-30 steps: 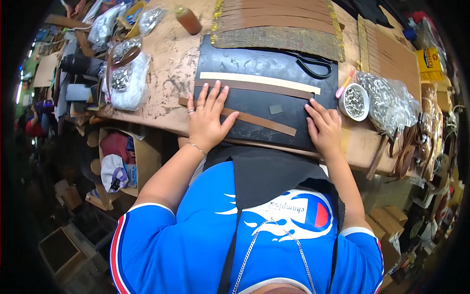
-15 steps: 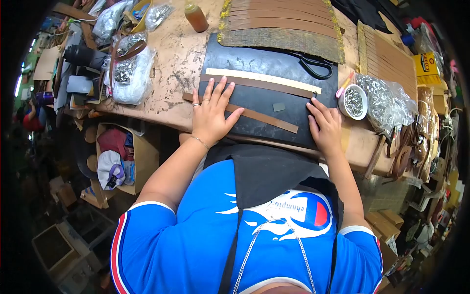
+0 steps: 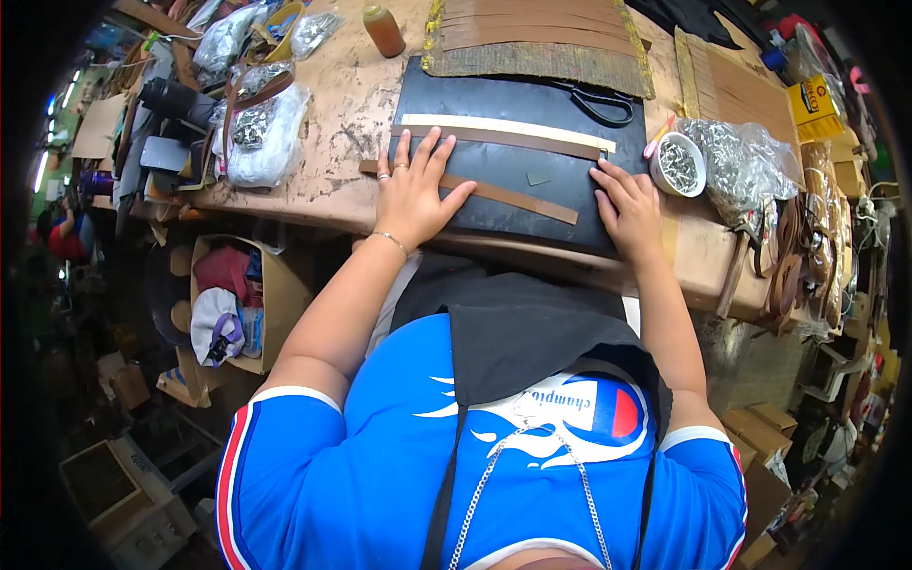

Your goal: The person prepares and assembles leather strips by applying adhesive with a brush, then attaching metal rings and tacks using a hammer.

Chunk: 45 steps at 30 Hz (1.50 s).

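On a worn table (image 3: 332, 106), a black board (image 3: 502, 163) lies in front of the person. Beyond it sits a frayed mat (image 3: 534, 69) with brown strips, its near edge over the board; a black looped handle (image 3: 609, 123) shows at that edge. To the right are a white bowl (image 3: 701, 179) of small metal pieces, a clear bag (image 3: 743, 163) of more metal pieces and a yellow box (image 3: 815, 107). An amber bottle (image 3: 384, 31) stands at the back left.

Across the board runs a long dark brown strip (image 3: 513, 140), flat and slightly bowed, alongside a pale strip (image 3: 513, 127). Nearer the person, a lighter brown strip (image 3: 527, 202) slants beneath the left hand (image 3: 410, 195), whose fingers are spread, tips on the dark strip. The right hand (image 3: 629, 207) is palm down by the strip's right end, fingers close together and slightly bent. A small grey-green piece (image 3: 539, 178) lies between the hands.

The left fingertips cover part of the dark strip; whether the right fingertips touch it is hard to tell.
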Motion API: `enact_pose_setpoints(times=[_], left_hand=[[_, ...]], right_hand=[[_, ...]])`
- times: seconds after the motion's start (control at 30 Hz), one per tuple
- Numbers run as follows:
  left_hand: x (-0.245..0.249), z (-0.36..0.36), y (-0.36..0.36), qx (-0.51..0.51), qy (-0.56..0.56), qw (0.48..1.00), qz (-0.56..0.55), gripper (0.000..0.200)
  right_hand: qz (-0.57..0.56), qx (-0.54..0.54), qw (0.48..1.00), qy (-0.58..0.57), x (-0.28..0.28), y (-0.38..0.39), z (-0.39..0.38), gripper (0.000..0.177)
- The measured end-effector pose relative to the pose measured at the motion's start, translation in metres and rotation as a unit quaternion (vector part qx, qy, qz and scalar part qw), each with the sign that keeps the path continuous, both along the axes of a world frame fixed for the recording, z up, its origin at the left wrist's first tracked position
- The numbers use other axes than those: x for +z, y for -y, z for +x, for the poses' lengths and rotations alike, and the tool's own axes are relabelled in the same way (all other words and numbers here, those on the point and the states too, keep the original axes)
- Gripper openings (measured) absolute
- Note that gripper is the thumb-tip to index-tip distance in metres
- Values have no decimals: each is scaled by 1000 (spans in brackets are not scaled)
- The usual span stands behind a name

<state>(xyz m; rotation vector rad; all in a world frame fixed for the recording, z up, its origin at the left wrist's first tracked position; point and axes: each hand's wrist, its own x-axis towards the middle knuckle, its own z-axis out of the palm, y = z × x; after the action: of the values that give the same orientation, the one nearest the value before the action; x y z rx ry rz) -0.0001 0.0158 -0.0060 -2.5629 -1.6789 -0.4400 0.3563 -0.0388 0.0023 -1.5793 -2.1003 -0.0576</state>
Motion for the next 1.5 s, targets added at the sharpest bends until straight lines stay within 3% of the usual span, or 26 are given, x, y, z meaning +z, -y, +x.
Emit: enact_pose_setpoints(times=[0.27,0.37,0.43,0.47,0.6,0.77,1.03,1.5], left_hand=[[22,3,-4,5,-11,999,-40,75],[25,-6,-16,-17,-8,1000,-2,66],[7,-18,-34,-37,136,990,8,54],[0,-23,-39,-51,156,986,43,44],[-9,-27,-45,-26,119,992,28,39],[-13,-6,-27,-14,87,990,106,39],[-5,-7,-19,9,115,990,76,45],[-2,-6,-17,-32,54,997,54,58]], right_hand=[[-1,-1,1000,6,1,0,0,33],[-9,-2,1000,11,0,2,0,33],[-13,-6,1000,14,1,0,2,33],[-13,-5,1000,15,1,1,2,34],[-19,-10,1000,13,1,2,1,33],[-3,-1,1000,19,-3,3,3,32],[34,-2,999,0,-10,2,4,31],[92,-81,992,20,-14,4,0,26]])
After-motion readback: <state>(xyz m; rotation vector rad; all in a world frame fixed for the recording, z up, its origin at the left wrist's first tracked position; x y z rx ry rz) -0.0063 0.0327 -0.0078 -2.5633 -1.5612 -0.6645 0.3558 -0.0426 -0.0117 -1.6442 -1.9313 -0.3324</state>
